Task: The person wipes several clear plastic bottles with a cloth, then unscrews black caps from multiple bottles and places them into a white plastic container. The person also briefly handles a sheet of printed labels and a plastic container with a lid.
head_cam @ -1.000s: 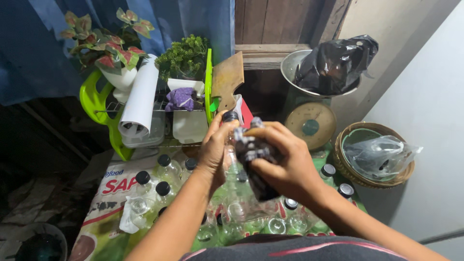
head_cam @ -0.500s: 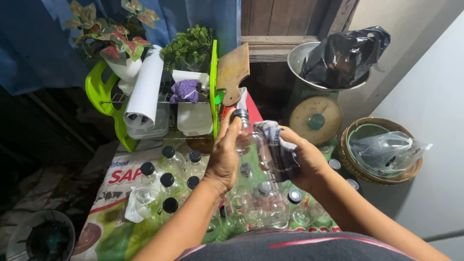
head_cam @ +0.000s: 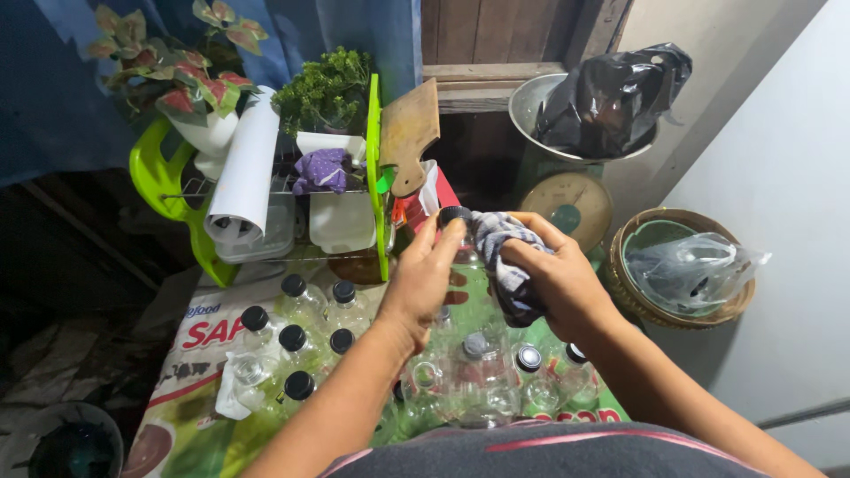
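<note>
My left hand (head_cam: 427,276) grips a clear plastic bottle (head_cam: 467,265) with a black cap, held upright above the table. My right hand (head_cam: 556,276) presses a checked grey cloth (head_cam: 501,257) against the bottle's right side. Below my hands stand several clear bottles (head_cam: 478,376), some with black caps, some uncapped. More capped bottles (head_cam: 305,323) stand in a group to the left on a printed plastic sack (head_cam: 208,341).
A green rack (head_cam: 376,177) holds white containers, a paper roll (head_cam: 243,177) and potted plants (head_cam: 323,88). A wooden board (head_cam: 409,133) leans behind. A weighing scale (head_cam: 567,199) carries a black bag. A woven basket (head_cam: 682,270) with a clear bag sits right.
The bottle and both hands have risen and shifted slightly right. The cloth has moved from around the bottle's lower body up to its side near the cap.
</note>
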